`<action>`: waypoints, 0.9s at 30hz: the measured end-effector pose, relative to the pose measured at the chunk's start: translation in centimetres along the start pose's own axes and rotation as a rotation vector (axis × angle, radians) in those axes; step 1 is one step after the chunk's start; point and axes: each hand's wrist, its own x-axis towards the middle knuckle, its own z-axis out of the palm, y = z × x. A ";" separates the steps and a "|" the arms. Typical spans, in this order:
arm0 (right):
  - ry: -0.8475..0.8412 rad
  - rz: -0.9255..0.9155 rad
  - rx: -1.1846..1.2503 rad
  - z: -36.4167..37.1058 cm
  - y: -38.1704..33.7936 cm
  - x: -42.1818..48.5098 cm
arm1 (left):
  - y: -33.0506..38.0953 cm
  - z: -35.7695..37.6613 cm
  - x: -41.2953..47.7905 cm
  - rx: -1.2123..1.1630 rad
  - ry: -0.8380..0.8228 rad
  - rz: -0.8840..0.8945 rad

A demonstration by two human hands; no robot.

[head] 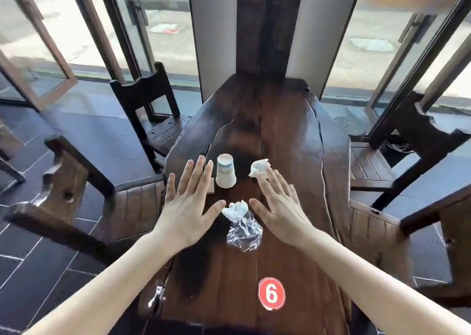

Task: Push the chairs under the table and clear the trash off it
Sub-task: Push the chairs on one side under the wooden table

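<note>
On the long dark wooden table (288, 141) an upside-down paper cup (225, 172) stands near the middle. A crumpled white tissue (258, 167) lies to its right. Nearer me, a second crumpled tissue (235, 209) rests against a clear plastic wrapper (244, 234). My left hand (190, 204) hovers flat with fingers spread just left of the cup. My right hand (281, 208) is spread the same way, its fingertips close to the far tissue. Neither hand holds anything. Dark wooden chairs stand pulled out: two on the left (76, 189) (146, 102) and two on the right (418, 141) (433, 237).
A red round sticker with the number 6 (271, 293) is on the table's near end. A small tan block (211, 185) peeks out beside my left hand. A dark pillar (265, 26) meets the table's far end, with glass doors either side and dark tiled floor (46, 266) below.
</note>
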 end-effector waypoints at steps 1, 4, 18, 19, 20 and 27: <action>-0.005 -0.014 -0.004 0.6 -0.8 0.0 | -0.5 -0.2 -0.6 0.005 -0.001 -0.020; -0.036 -0.043 -0.018 2.3 -3.8 0.4 | -2.9 0.2 -2.0 -0.012 0.015 -0.049; -0.114 -0.258 0.021 17.6 -31.1 9.4 | -29.5 -9.1 -11.9 0.036 0.113 -0.224; -0.113 -0.272 0.036 18.8 -33.1 10.5 | -31.9 -9.8 -12.9 0.041 0.123 -0.264; -0.115 -0.281 0.049 19.9 -35.0 11.4 | -34.1 -10.6 -13.9 0.036 0.127 -0.304; -0.212 -0.344 0.007 27.5 -43.7 17.2 | -45.9 -12.6 -17.4 0.010 0.135 -0.474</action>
